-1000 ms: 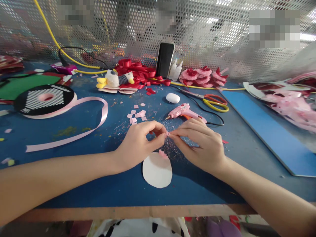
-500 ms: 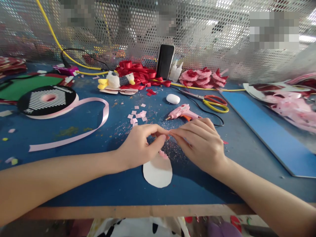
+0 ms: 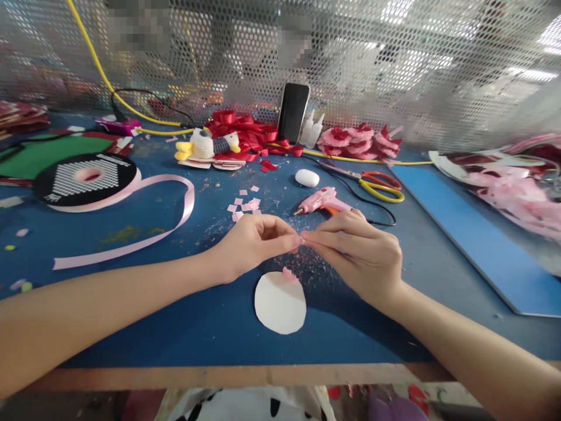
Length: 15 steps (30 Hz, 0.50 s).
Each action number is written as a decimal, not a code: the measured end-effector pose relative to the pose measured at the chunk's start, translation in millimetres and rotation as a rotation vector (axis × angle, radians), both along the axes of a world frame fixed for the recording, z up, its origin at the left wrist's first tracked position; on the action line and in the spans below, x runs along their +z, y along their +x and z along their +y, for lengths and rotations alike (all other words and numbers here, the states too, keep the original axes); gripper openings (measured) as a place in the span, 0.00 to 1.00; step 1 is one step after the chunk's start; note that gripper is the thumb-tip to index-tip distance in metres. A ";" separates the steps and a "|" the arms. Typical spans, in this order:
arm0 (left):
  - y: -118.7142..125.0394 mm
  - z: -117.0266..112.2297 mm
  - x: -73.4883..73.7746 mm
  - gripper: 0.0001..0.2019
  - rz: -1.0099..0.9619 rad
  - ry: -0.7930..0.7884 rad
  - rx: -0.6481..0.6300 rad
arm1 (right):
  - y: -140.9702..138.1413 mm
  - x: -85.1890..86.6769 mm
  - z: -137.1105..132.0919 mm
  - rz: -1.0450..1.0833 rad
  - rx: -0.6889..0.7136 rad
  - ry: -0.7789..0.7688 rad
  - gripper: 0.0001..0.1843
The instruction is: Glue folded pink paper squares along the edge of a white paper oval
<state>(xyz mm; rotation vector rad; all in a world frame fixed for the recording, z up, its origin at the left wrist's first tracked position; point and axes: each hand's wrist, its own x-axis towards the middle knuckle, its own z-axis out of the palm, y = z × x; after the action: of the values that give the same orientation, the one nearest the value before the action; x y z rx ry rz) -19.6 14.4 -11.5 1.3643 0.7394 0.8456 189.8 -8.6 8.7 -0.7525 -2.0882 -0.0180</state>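
Observation:
My left hand (image 3: 258, 242) and my right hand (image 3: 359, 251) meet fingertip to fingertip above the table. Between them they pinch a tiny pink ribbon piece (image 3: 302, 239), mostly hidden by the fingers. Just below lies a round white card disc (image 3: 280, 307) with a small ruffled pink bit (image 3: 289, 273) on its upper edge. Several cut pink ribbon squares (image 3: 250, 204) are scattered beyond my left hand. A pink glue gun (image 3: 319, 200) rests on its side behind my right hand.
A ribbon spool (image 3: 85, 181) with a loose pink tail sits on the left. Scissors (image 3: 380, 182), a white oval case (image 3: 307, 178) and a propped phone (image 3: 293, 113) are farther back. A blue board (image 3: 477, 240) lies at right. Perforated metal (image 3: 245, 52) closes the back.
My fingers have shifted slightly, with the left thumb now straighter against the tips. The left hand has moved up a little, uncovering the disc's top edge.

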 end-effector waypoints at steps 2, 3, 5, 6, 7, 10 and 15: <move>-0.8 0.7 0.5 0.07 0.011 0.008 -0.029 | -0.2 0.4 -0.2 -0.016 0.017 0.009 0.10; -1.0 0.9 0.7 0.06 0.021 0.017 -0.039 | -0.4 0.5 -0.2 -0.024 0.015 0.015 0.10; -1.2 0.8 1.0 0.06 0.048 0.036 -0.058 | -0.6 0.7 0.1 -0.047 -0.010 0.022 0.10; -1.2 0.7 1.3 0.07 0.063 0.043 -0.067 | -0.6 0.7 0.4 -0.061 -0.020 0.029 0.11; -1.3 0.4 1.6 0.07 0.077 0.049 -0.078 | -0.5 0.6 0.8 -0.075 -0.025 0.040 0.12; -1.9 0.0 2.8 0.09 0.100 0.053 -0.102 | 0.7 -0.2 2.3 -0.102 -0.011 0.079 0.10; -2.5 1.0 4.0 0.09 0.112 0.055 -0.118 | 2.7 -0.8 3.4 -0.103 0.012 0.080 0.08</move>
<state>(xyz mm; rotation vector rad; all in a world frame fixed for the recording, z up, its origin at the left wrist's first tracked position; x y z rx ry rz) -22.2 15.4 -7.5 1.4993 0.7187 0.7055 192.5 -5.2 7.9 -0.7039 -2.1762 -0.1354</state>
